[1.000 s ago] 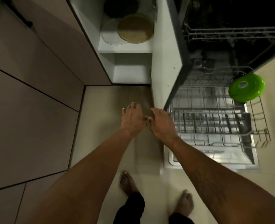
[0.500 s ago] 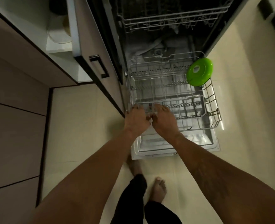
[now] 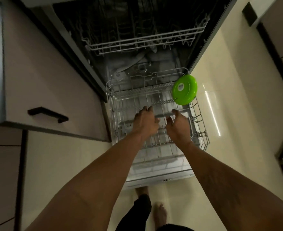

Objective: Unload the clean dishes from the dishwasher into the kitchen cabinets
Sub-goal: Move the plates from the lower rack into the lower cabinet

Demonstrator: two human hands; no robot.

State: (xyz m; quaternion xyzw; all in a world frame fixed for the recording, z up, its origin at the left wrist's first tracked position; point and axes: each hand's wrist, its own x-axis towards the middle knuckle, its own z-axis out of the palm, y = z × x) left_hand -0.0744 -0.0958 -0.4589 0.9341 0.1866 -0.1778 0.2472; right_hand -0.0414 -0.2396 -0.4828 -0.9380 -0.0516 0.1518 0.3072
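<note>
At the bottom of the frame a bare foot [image 3: 160, 212] stood on the pale floor [image 3: 229, 117], just short of the dishwasher's dropped door [image 3: 154, 180]. Both forearms reached up from the lower corners over that door.

The lower rack [image 3: 130, 97] sat drawn out on the door, probably so its load could be reached from above. In mid-frame the left hand [image 3: 145, 121] hovered over the rack's middle, knuckles up, fingers bent loosely forward and holding nothing; whether its tips touched a wire could not be told. Just beside it, the right hand [image 3: 177, 125] was relaxed and empty too, with thumb and fingers apart in a loose cup.

Beyond the right hand, in the rack's far right corner, stood the only dish in sight, a round green lid [image 3: 185, 90]. It was propped on edge against the wires, likely so that water would run off. A pale label sat at its centre, but the print was too small to read. The right hand seemed best placed to take it.

At left, a cabinet door [image 3: 46, 77] with a black handle [image 3: 47, 114] hung open, perhaps ready for stowing. Farthest, at the top of the frame, the upper rack [image 3: 137, 44] sat inside the dark dishwasher [image 3: 145, 64], its contents too dim to judge. No brand name could be read anywhere.
</note>
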